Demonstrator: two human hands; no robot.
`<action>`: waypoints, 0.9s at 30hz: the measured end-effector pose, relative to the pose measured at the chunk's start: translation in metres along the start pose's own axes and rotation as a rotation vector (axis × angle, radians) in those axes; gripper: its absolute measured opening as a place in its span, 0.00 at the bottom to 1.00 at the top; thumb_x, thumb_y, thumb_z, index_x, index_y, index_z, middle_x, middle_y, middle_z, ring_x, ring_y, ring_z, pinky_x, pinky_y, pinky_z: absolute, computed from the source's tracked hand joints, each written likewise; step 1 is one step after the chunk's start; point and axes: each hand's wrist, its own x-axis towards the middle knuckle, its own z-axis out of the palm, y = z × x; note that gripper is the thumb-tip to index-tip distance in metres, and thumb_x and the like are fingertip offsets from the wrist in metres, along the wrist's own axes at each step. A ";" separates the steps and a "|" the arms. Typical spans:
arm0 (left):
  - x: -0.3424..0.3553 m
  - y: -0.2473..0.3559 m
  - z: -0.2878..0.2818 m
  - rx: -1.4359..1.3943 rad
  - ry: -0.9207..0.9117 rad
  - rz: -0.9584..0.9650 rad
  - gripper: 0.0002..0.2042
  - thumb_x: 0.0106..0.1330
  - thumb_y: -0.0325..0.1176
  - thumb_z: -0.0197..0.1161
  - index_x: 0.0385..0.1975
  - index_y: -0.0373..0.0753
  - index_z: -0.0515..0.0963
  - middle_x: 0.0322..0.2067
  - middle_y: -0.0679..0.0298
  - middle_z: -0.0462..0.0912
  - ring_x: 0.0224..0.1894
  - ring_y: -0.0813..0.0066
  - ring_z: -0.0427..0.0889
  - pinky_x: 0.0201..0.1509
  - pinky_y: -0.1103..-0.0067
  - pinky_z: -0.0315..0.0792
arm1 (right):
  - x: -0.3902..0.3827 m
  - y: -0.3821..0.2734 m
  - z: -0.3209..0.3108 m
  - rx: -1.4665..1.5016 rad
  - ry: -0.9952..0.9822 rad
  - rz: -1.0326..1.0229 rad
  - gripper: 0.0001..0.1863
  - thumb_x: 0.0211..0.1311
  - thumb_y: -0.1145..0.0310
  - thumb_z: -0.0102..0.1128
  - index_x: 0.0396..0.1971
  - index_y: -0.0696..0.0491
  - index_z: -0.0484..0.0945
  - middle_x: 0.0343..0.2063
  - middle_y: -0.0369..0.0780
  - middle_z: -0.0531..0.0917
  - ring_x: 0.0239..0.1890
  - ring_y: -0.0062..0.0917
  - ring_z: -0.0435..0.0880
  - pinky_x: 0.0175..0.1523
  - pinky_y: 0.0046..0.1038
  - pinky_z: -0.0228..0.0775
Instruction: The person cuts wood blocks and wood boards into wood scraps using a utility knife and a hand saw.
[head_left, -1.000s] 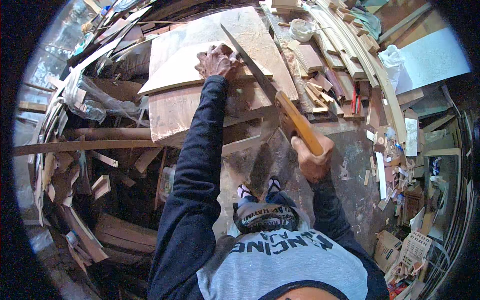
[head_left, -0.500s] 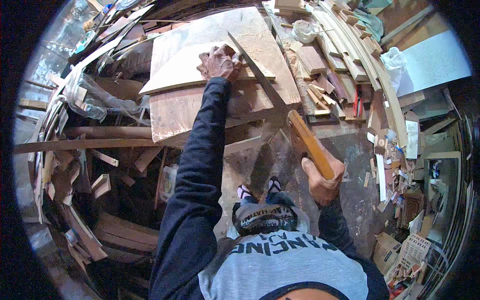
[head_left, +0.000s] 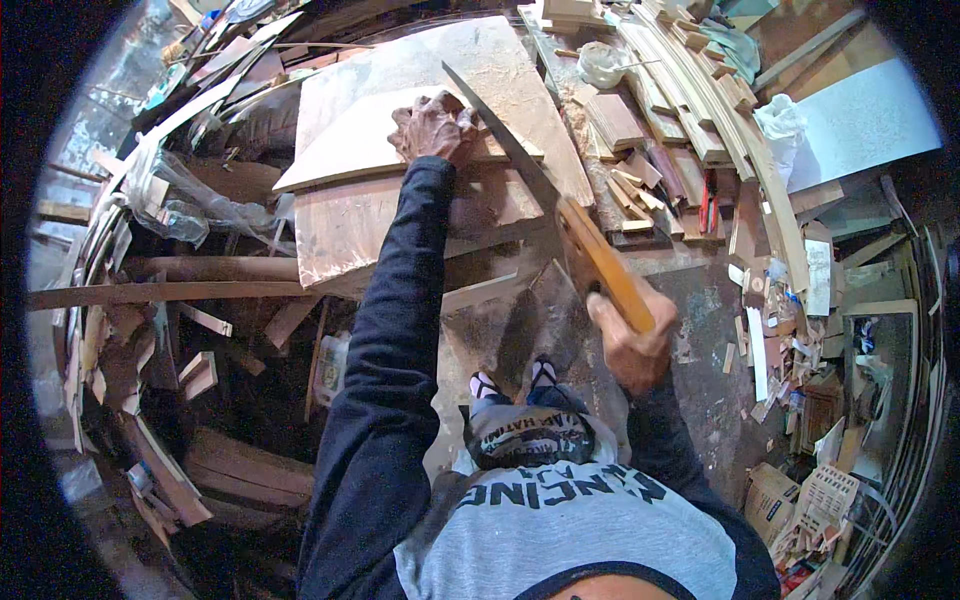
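My right hand point(head_left: 636, 338) is wrapped round the wooden handle of a handsaw point(head_left: 598, 258). Its long dark blade slants up and left across the right part of a pale wooden board point(head_left: 345, 135). Fingers bent, my left hand point(head_left: 436, 128) bears down on that board and holds it, just left of the blade. The pale board lies on a broad wooden worktop point(head_left: 360, 235) dusted with sawdust. Where the teeth meet the wood is too small to make out.
Right of the worktop lie stacked wood strips point(head_left: 690, 85), offcuts, a plastic tub point(head_left: 602, 64) and red-handled pliers-like tool point(head_left: 709, 203). Scrap wood and a plastic sheet point(head_left: 185, 215) crowd the left. A long plank point(head_left: 170, 291) juts out leftward. My feet stand on the floor below.
My right hand and the saw have moved up and slightly left, pushing the blade farther forward. My left hand stays on the board; the whole view has shifted slightly.
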 end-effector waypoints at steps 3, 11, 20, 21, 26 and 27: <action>-0.003 -0.008 0.004 0.010 0.043 0.002 0.14 0.55 0.49 0.61 0.41 0.57 0.79 0.46 0.72 0.76 0.52 0.58 0.66 0.51 0.55 0.60 | -0.023 -0.001 -0.014 0.063 -0.052 0.051 0.22 0.49 0.76 0.53 0.48 0.61 0.74 0.38 0.47 0.82 0.40 0.30 0.82 0.47 0.26 0.71; -0.006 0.003 -0.008 -0.023 0.015 -0.011 0.15 0.54 0.54 0.61 0.36 0.54 0.79 0.46 0.69 0.76 0.53 0.58 0.66 0.52 0.56 0.60 | -0.017 0.001 -0.006 0.042 -0.068 0.033 0.24 0.49 0.77 0.51 0.51 0.63 0.71 0.42 0.48 0.81 0.46 0.29 0.80 0.53 0.25 0.67; -0.011 0.015 -0.020 0.021 -0.080 -0.038 0.16 0.54 0.52 0.61 0.39 0.53 0.79 0.45 0.67 0.76 0.53 0.58 0.66 0.54 0.56 0.59 | -0.006 0.006 0.007 0.032 -0.058 0.021 0.23 0.50 0.77 0.52 0.50 0.63 0.72 0.40 0.47 0.81 0.43 0.26 0.81 0.50 0.23 0.69; -0.009 0.007 -0.017 0.013 -0.069 -0.045 0.14 0.55 0.49 0.60 0.39 0.54 0.79 0.47 0.67 0.76 0.54 0.58 0.65 0.55 0.57 0.59 | -0.021 0.011 0.000 0.053 -0.033 -0.003 0.23 0.50 0.77 0.53 0.50 0.62 0.72 0.39 0.47 0.82 0.41 0.25 0.80 0.48 0.24 0.70; 0.004 -0.011 0.011 -0.071 0.008 0.037 0.16 0.56 0.50 0.59 0.44 0.58 0.79 0.50 0.68 0.75 0.54 0.58 0.65 0.55 0.58 0.58 | 0.007 0.001 0.015 0.032 -0.033 -0.024 0.22 0.51 0.77 0.52 0.50 0.61 0.73 0.36 0.47 0.82 0.40 0.24 0.81 0.46 0.25 0.70; 0.002 -0.001 0.005 -0.043 -0.018 0.011 0.17 0.56 0.51 0.59 0.44 0.58 0.78 0.49 0.68 0.75 0.54 0.58 0.65 0.55 0.58 0.58 | 0.020 -0.006 0.014 -0.029 -0.119 0.131 0.22 0.51 0.76 0.51 0.49 0.62 0.73 0.37 0.47 0.82 0.41 0.25 0.81 0.47 0.24 0.70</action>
